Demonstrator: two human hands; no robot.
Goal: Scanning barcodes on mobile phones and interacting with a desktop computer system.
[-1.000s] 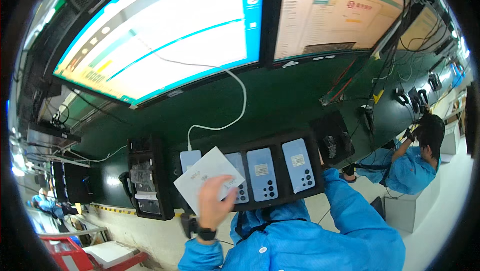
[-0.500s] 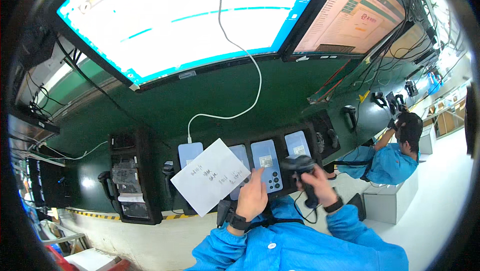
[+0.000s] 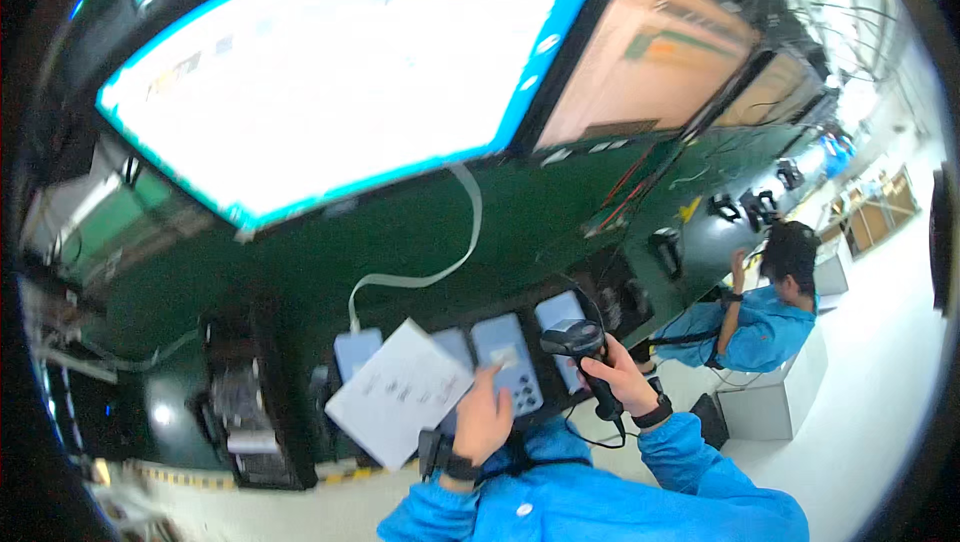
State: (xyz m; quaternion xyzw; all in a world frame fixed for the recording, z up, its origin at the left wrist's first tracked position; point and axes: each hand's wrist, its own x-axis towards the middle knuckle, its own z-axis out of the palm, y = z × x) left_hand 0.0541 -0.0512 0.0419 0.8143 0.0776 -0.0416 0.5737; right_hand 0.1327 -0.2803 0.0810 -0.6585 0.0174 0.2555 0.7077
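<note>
My right hand [image 3: 626, 382] is wrapped round the grip of a black handheld barcode scanner [image 3: 574, 338], whose head lies in front of the rightmost pale blue phone [image 3: 557, 309]. My left hand [image 3: 482, 420] reaches over the middle phone [image 3: 490, 330]; its index finger is stretched toward the white label, near the phone's camera lenses. Beside that hand a white sheet of paper [image 3: 400, 397] with handwriting covers parts of two other phones. The leftmost phone [image 3: 357, 350] has a white cable [image 3: 470, 232] at its top end. Motion blur softens the fingertips.
A large bright monitor [image 3: 330, 82] and a second monitor [image 3: 640, 62] stand behind the green bench mat [image 3: 520, 212]. A black tray [image 3: 275, 342] with dark items is at the left. At the right sits a co-worker in blue [image 3: 768, 322]. More scanners [image 3: 667, 252] rest farther along.
The whole view has turned and blurred, shifting the bench things leftward and down. My right hand has brought the scanner's head up slightly against the rightmost phone. My left hand stays by the middle phone.
</note>
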